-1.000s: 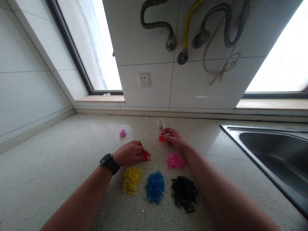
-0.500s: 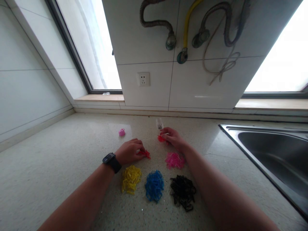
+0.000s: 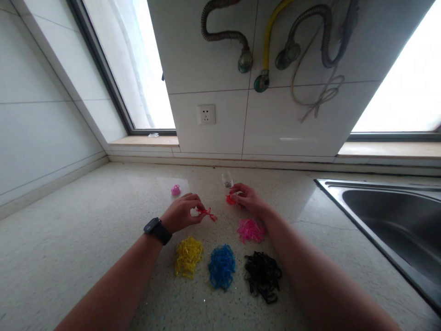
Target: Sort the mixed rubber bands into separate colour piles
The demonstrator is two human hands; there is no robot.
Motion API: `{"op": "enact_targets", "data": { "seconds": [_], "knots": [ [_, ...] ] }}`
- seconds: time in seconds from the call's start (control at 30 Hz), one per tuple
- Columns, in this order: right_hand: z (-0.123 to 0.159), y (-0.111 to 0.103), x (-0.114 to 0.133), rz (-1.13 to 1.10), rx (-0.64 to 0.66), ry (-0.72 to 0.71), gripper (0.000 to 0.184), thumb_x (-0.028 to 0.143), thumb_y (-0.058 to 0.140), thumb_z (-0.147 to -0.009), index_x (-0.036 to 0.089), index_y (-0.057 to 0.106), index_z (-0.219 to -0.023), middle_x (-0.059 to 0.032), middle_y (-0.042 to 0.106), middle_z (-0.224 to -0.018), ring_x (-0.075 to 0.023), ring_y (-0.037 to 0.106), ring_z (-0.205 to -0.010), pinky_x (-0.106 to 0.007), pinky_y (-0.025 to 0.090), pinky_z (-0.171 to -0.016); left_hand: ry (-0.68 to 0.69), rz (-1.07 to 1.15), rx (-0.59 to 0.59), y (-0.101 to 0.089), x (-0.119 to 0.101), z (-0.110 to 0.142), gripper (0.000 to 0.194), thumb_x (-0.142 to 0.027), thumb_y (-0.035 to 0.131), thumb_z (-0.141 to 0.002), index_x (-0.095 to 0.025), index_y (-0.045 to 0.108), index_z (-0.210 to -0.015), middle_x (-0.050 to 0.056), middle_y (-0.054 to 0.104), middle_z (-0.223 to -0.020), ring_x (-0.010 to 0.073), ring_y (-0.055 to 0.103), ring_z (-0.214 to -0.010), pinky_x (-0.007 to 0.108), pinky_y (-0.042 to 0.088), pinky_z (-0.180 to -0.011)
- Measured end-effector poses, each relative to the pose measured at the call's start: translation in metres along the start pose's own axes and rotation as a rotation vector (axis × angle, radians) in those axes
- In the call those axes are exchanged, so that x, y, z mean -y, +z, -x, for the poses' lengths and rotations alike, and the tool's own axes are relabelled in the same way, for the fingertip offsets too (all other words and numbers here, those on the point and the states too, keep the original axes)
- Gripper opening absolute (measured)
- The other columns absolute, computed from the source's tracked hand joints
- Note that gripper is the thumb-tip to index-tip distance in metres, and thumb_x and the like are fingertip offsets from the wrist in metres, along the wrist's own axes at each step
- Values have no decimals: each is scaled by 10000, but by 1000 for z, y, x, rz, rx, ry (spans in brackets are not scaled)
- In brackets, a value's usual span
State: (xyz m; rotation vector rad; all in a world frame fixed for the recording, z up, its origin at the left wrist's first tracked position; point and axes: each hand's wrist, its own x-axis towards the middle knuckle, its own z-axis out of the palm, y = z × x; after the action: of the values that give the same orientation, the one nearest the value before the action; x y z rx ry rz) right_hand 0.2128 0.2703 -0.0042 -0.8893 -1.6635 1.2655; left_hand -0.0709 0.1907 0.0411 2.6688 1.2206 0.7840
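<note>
My left hand (image 3: 184, 213), with a dark watch (image 3: 156, 227) on the wrist, is closed in a pinch on a few red rubber bands (image 3: 211, 214), whose loose ends stick out to the right. My right hand (image 3: 248, 199) is closed around more red rubber bands (image 3: 230, 199); its fingers partly hide them. Just beyond its fingertips is a small clear container (image 3: 227, 179) with something dark in its bottom. Nearer to me lie piles of pink bands (image 3: 251, 230), yellow bands (image 3: 189, 256), blue bands (image 3: 222, 267) and black bands (image 3: 263, 276).
A small pink object (image 3: 175, 190), perhaps a lid, lies on the speckled counter (image 3: 103, 239) beyond my left hand. A steel sink (image 3: 396, 216) is set in at the right. The tiled wall behind carries a socket (image 3: 206, 114) and hoses (image 3: 267, 41).
My left hand has lifted slightly, and the red bands it pinches now show more clearly. My right hand stays almost where it was. The clear container looks slightly more tilted.
</note>
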Motion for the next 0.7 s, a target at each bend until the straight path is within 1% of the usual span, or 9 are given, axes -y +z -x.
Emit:
{"op": "enact_targets", "data": {
  "seconds": [0.1, 0.17, 0.23, 0.37, 0.47, 0.6, 0.7],
  "knots": [
    [2, 2, 4, 15, 10, -6, 398, 402, 724, -751, 199, 618, -1076, -50, 638, -1025, -73, 495, -599, -206, 422, -494, -14, -8, -49, -3, 1, 1, 85, -282, 672, -851, -200, 693, -863, 42, 651, -909, 169, 588, -850, 310, 475, -806],
    [2, 2, 5, 42, 13, 8, 405, 394, 730, -741, 191, 622, -1074, -36, 645, -947, -69, 477, -571, -208, 400, -491, -19, -12, -81, -4, 1, 1, 84, -280, 673, -852, -198, 688, -861, 40, 651, -906, 167, 589, -849, 312, 477, -809],
    [2, 2, 5, 76, 22, 23, 441, 394, 752, -717, 187, 626, -1085, -17, 640, -860, -73, 473, -555, -211, 384, -492, -19, -12, -113, -5, 1, 1, 72, -266, 676, -848, -196, 685, -862, 34, 650, -901, 162, 590, -847, 311, 479, -811],
    [2, 0, 3, 137, 39, 36, 541, 422, 784, -688, 201, 634, -1158, 11, 608, -764, -87, 481, -553, -219, 374, -503, -20, -16, -198, -9, -2, -1, 61, -247, 684, -849, -195, 687, -881, 24, 643, -892, 149, 578, -821, 305, 478, -799],
    [3, 0, 4, 196, 42, 26, 564, 423, 783, -693, 207, 640, -1193, 24, 578, -723, -89, 459, -551, -223, 361, -511, -26, -34, -279, -17, -5, -3, 79, -267, 686, -865, -201, 696, -908, 26, 640, -894, 155, 569, -836, 323, 473, -825],
    [5, 2, 9, 278, 35, 9, 532, 386, 783, -686, 212, 670, -1176, 24, 557, -717, -91, 436, -573, -222, 352, -526, -28, -69, -382, -32, -13, -5, 110, -298, 666, -894, -209, 706, -945, 38, 647, -923, 175, 557, -887, 358, 463, -878],
    [5, 3, 12, 300, 37, 20, 522, 375, 790, -677, 218, 683, -1163, 31, 529, -691, -89, 419, -567, -216, 337, -515, 1, -119, -406, -43, -20, -11, 125, -317, 667, -896, -215, 713, -951, 38, 650, -930, 183, 546, -894, 367, 462, -884]
  ]
}}
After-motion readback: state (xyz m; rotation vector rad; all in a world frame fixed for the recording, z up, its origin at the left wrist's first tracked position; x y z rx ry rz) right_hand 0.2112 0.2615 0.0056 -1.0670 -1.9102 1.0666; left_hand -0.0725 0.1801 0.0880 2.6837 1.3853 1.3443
